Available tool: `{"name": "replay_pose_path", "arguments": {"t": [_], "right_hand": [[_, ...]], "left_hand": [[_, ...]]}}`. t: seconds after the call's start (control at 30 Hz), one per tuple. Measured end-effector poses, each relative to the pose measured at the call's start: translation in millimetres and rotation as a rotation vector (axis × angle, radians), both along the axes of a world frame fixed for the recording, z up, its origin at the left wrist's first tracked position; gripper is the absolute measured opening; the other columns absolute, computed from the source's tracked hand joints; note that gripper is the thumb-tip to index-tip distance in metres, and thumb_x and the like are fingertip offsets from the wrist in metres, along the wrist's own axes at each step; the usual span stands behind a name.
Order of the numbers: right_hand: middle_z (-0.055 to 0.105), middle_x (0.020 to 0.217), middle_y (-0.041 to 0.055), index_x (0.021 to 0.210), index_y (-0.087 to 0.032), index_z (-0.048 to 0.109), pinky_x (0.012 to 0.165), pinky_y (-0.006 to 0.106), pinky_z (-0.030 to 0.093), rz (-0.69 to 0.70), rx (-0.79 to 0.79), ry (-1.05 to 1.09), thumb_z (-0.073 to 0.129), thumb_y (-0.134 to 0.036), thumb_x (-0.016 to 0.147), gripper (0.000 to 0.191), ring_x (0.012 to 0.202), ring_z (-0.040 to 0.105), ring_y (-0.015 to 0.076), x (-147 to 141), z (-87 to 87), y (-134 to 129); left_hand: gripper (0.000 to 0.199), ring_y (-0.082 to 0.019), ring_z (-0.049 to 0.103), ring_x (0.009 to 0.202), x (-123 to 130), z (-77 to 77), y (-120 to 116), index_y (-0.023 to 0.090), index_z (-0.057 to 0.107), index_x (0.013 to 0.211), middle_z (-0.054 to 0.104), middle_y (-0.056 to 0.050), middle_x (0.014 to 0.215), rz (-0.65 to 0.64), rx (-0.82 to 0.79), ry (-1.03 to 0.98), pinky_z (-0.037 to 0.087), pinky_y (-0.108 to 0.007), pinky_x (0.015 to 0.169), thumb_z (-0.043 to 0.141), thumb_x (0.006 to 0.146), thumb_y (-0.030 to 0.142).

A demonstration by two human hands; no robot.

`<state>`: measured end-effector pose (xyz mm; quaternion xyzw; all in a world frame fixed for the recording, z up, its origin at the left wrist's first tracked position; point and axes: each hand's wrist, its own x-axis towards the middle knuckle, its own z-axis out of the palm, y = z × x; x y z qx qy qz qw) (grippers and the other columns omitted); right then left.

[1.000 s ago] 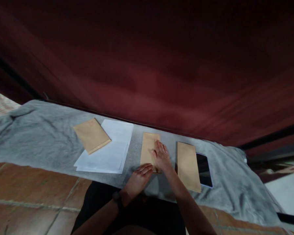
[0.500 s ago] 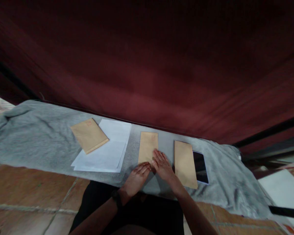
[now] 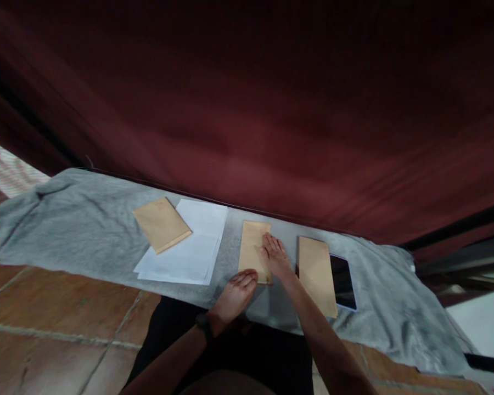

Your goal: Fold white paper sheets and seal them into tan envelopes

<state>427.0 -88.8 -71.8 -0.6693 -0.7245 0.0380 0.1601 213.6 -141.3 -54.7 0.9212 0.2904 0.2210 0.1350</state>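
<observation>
A narrow brown envelope (image 3: 251, 244) lies upright in the middle of a grey cloth (image 3: 78, 230). My right hand (image 3: 275, 257) presses flat on its right half, fingers spread. My left hand (image 3: 235, 293) rests with its fingertips on the envelope's near edge. Neither hand grips anything. A second brown envelope (image 3: 316, 274) lies just right of my right wrist, partly over a dark phone (image 3: 343, 282).
A stack of white sheets (image 3: 189, 249) lies to the left, with a third brown envelope (image 3: 161, 223) askew on its far left corner. A dark red curtain (image 3: 247, 109) hangs behind the cloth. Reddish floor tiles (image 3: 45, 318) run along the near side.
My right hand slid back toward me along the middle envelope, then forward up it again. My left hand stayed at the envelope's near edge. The camera view shifted slightly.
</observation>
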Motion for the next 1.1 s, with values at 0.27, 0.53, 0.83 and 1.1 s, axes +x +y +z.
{"name": "replay_pose_path", "arguments": {"t": [0.27,0.53,0.83,1.1], "right_hand": [[0.054,0.149,0.0101,0.147,-0.022,0.050,0.119,0.049,0.033,0.113,0.028,0.173,0.031,-0.028,0.105,0.046,0.140,0.048,0.0216,2,3.2,-96],[0.067,0.133,0.0093,0.129,-0.022,0.063,0.111,0.046,0.040,-0.043,0.132,0.255,0.046,-0.026,0.102,0.033,0.126,0.059,0.0227,-22,9.0,-118],[0.067,0.132,0.0121,0.128,-0.016,0.063,0.110,0.045,0.042,-0.158,0.198,0.222,0.043,-0.018,0.102,0.033,0.126,0.057,0.0230,-42,13.7,-116],[0.056,0.148,0.0083,0.144,-0.017,0.055,0.121,0.042,0.034,-0.015,0.178,0.068,0.043,-0.026,0.104,0.043,0.137,0.052,0.0212,-64,2.6,-146]], "left_hand": [[0.032,-0.021,0.061,0.126,0,-9.9,0,0.018,0.059,0.128,0.068,-0.010,0.129,0.016,0.016,-0.025,0.050,-0.038,0.108,0.045,0.099,0.014],[0.031,-0.020,0.063,0.122,6,-7.0,1,0.017,0.059,0.126,0.068,-0.010,0.123,0.105,-0.018,-0.085,0.051,-0.037,0.106,0.039,0.103,0.017],[0.031,-0.019,0.058,0.126,6,-6.8,4,0.019,0.059,0.123,0.065,-0.007,0.128,0.142,-0.097,-0.103,0.047,-0.036,0.110,0.042,0.099,0.010],[0.040,-0.025,0.058,0.129,5,-0.7,0,0.016,0.062,0.127,0.066,-0.012,0.132,0.117,0.011,0.021,0.046,-0.044,0.113,0.046,0.092,0.007]]}}
